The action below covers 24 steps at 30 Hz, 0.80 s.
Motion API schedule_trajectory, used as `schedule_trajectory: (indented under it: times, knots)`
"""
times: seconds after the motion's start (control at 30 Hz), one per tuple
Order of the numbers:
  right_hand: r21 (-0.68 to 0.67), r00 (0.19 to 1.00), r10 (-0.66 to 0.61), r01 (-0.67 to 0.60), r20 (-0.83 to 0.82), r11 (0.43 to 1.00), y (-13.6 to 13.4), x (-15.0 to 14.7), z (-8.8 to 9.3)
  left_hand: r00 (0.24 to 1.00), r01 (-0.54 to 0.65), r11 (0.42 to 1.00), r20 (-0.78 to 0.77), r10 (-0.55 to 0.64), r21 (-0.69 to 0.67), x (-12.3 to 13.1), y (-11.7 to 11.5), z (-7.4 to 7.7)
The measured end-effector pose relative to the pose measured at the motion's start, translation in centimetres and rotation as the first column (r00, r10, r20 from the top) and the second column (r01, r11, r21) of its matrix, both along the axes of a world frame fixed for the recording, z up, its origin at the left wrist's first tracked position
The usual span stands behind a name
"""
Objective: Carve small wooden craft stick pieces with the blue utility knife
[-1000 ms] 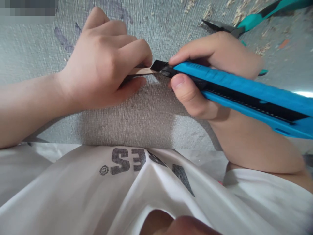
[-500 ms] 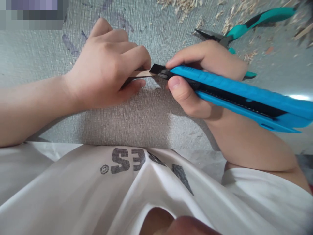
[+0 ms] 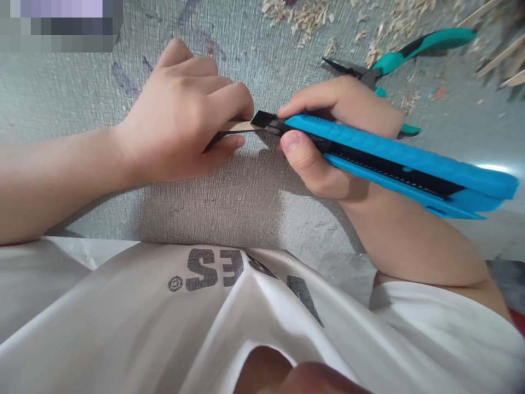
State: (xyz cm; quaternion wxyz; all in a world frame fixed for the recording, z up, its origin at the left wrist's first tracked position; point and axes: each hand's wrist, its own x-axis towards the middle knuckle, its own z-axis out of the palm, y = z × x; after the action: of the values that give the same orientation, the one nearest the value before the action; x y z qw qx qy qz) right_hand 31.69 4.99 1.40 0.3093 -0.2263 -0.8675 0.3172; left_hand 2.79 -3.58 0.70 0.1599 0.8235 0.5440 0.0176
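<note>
My left hand (image 3: 192, 112) is closed on a thin wooden stick (image 3: 238, 126), pinching it between thumb and curled fingers. Most of the stick is hidden inside that hand; a short pale length shows to the right of the fingers. A blue utility knife (image 3: 394, 158) lies slanted in my right hand (image 3: 328, 142), held near its front end with thumb and fingers. Its short dark blade meets the stick's visible end, close beside my left fingers. Whether the blade cuts into the wood I cannot tell.
Pliers with teal-and-black handles (image 3: 410, 54) lie just beyond my right hand. Wood shavings (image 3: 307, 19) are scattered over the textured grey tabletop (image 3: 213, 213). Several wooden sticks (image 3: 502, 54) lie at the far right. My white shirt (image 3: 135, 317) borders the near edge.
The view has shifted slightly, so the pliers and the knife's rear end appear further left. Both hands keep their grips, and the blade remains at the stick's end.
</note>
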Motion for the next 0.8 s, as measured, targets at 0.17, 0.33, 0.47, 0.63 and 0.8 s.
schedule_trajectory:
  times: [0.17,0.33,0.47,0.63,0.8]
  knots:
    - [0.046,0.999,-0.023,0.022,0.03,0.999,0.24,0.17,-0.46,1.0,0.002,1.0,-0.011,-0.001,0.022,0.42,0.06,-0.23]
    - [0.051,1.0,-0.019,0.018,0.022,0.999,0.33,0.15,-0.58,0.999,0.015,0.999,-0.049,-0.014,0.03,0.46,0.08,0.02]
    - [0.07,1.0,-0.002,0.001,0.011,0.998,0.41,0.18,-0.61,1.0,0.02,1.0,-0.021,-0.02,0.023,0.21,0.1,0.14]
    - [0.059,0.997,-0.027,0.023,0.067,0.998,0.41,0.43,-0.66,0.999,0.019,1.0,0.028,-0.02,0.023,0.12,-0.03,-0.19]
    - [0.034,1.0,0.016,-0.017,0.026,0.999,0.25,0.03,-0.34,1.0,0.025,0.998,-0.011,-0.024,0.051,0.03,-0.14,-0.18]
